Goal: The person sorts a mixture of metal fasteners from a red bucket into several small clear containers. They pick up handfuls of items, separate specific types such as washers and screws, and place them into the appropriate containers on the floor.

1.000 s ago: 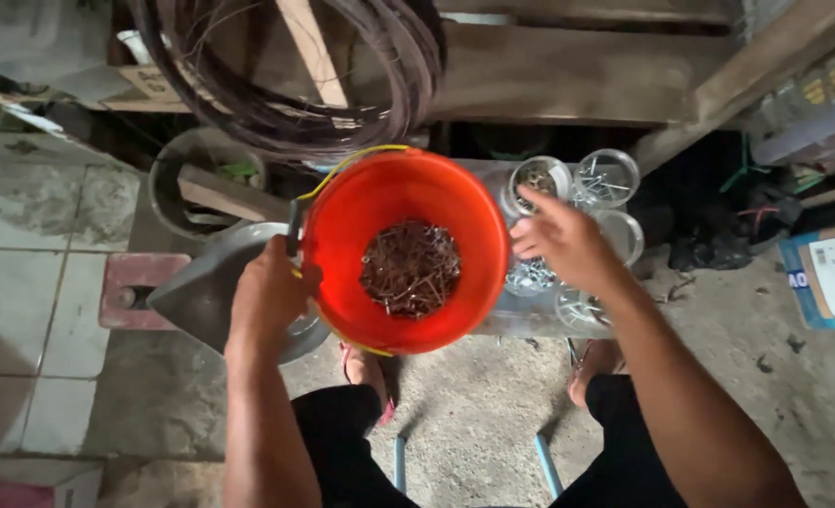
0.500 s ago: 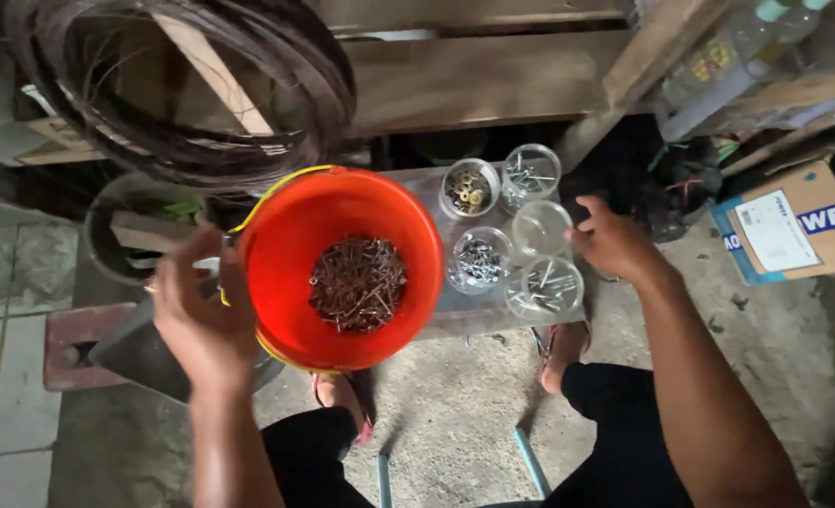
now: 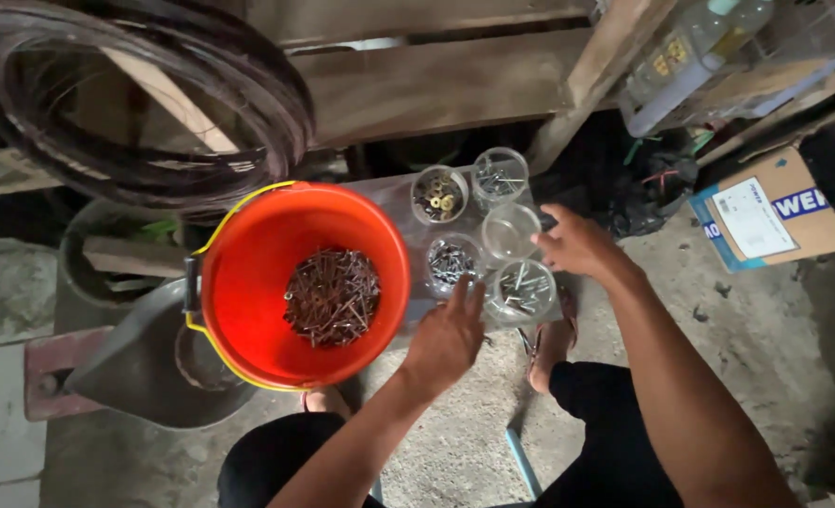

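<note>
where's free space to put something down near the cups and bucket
Bare concrete floor lies in front of the cups, between the knees, and a wider patch between the right hand and the cardboard box. Crowded: five clear cups sit packed beside the orange bucket, with the left hand at their near edge.

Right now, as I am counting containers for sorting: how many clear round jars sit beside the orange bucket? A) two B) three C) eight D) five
D: five clear jars stand in a cluster to the right of the orange bucket. Four hold small metal hardware and one looks empty. The left hand and the right hand reach at the cluster's near edge.
</note>
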